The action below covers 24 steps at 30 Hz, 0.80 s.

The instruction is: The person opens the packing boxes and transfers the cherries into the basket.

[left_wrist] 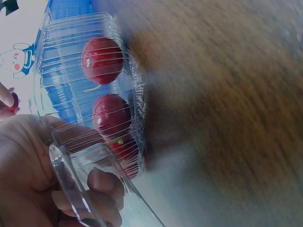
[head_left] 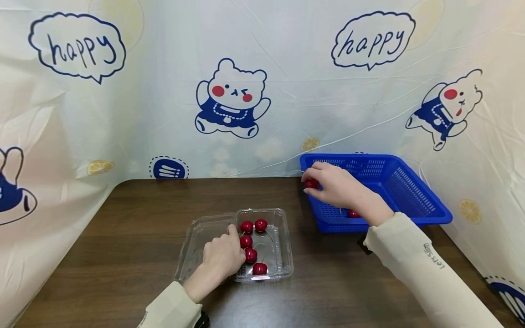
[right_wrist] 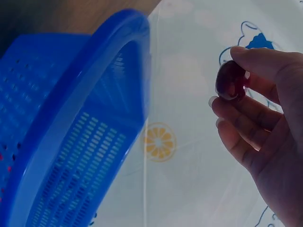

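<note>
My right hand pinches a dark red cherry between thumb and fingers, over the left rim of the blue basket. Another cherry shows inside that basket, partly hidden by my forearm. At the middle of the table lies a clear plastic clamshell box, its lid folded out to the left. Several cherries with stems are inside the box. My left hand grips the box at the hinge side, fingers curled round the clear plastic.
The dark wooden table runs up to a printed cloth backdrop at the back and both sides. The blue basket stands at the back right, near the cloth. Table surface separates the box from the basket.
</note>
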Each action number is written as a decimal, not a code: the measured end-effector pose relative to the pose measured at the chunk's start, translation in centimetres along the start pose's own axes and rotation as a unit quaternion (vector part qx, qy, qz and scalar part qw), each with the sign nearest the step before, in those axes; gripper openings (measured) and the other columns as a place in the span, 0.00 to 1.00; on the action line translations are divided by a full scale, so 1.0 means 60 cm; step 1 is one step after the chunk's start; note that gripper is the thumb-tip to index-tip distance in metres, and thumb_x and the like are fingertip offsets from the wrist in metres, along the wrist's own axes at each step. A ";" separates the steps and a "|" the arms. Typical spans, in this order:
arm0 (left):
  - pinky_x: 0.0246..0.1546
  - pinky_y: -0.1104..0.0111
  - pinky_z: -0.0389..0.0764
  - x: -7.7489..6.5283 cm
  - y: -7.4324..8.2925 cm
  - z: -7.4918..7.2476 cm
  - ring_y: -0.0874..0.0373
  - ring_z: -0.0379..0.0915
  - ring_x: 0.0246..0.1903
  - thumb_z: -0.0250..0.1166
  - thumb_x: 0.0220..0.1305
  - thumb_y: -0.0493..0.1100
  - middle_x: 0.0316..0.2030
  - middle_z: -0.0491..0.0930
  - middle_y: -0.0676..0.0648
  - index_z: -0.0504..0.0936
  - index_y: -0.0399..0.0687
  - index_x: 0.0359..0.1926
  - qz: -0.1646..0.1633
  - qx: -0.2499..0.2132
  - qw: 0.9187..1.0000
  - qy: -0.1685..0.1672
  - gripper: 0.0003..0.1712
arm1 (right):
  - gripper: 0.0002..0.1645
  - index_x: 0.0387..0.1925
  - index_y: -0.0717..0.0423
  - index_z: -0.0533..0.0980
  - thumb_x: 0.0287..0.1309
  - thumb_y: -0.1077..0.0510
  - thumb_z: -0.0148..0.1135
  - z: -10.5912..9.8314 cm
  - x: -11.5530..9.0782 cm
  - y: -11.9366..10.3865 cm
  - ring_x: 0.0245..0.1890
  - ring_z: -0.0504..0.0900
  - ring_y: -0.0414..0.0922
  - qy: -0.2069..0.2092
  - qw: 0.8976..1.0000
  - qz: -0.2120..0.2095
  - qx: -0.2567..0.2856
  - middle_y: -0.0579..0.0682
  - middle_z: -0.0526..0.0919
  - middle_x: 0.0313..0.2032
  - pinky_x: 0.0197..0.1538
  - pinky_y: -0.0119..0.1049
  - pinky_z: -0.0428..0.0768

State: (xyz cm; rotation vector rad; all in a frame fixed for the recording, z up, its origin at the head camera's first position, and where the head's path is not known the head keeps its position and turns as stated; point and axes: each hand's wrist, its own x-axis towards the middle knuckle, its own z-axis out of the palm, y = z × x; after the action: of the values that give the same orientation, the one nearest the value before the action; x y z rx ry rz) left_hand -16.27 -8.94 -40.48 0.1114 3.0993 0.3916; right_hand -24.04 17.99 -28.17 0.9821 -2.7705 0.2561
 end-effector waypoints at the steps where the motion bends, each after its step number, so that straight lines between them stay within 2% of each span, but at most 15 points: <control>1: 0.16 0.53 0.75 0.000 0.000 0.000 0.44 0.76 0.17 0.60 0.51 0.42 0.19 0.80 0.38 0.67 0.34 0.41 0.000 0.000 1.000 0.000 0.20 | 0.14 0.43 0.55 0.81 0.54 0.55 0.68 0.000 -0.001 0.004 0.35 0.77 0.47 0.001 1.000 0.002 0.000 0.53 0.82 0.38 0.39 0.44 0.83; 9: 0.17 0.53 0.75 0.001 0.001 0.000 0.43 0.77 0.18 0.60 0.51 0.42 0.20 0.80 0.38 0.67 0.35 0.41 -0.003 -0.001 1.000 -0.002 0.19 | 0.17 0.46 0.57 0.80 0.56 0.54 0.66 -0.003 -0.007 0.035 0.42 0.80 0.50 -0.019 0.999 0.048 0.004 0.56 0.83 0.42 0.47 0.50 0.83; 24: 0.17 0.53 0.75 0.000 0.000 0.000 0.44 0.76 0.17 0.60 0.51 0.43 0.19 0.80 0.38 0.67 0.35 0.41 -0.003 0.001 1.000 0.001 0.19 | 0.18 0.49 0.58 0.79 0.58 0.55 0.64 -0.001 -0.026 0.090 0.48 0.79 0.56 -0.037 0.994 0.099 0.017 0.61 0.83 0.46 0.53 0.58 0.79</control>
State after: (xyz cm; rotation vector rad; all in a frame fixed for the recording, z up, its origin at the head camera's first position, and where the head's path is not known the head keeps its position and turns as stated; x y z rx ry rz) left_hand -16.25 -8.95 -40.47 0.1031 3.1004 0.3883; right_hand -26.27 23.09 -29.03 0.7375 -2.9432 0.3028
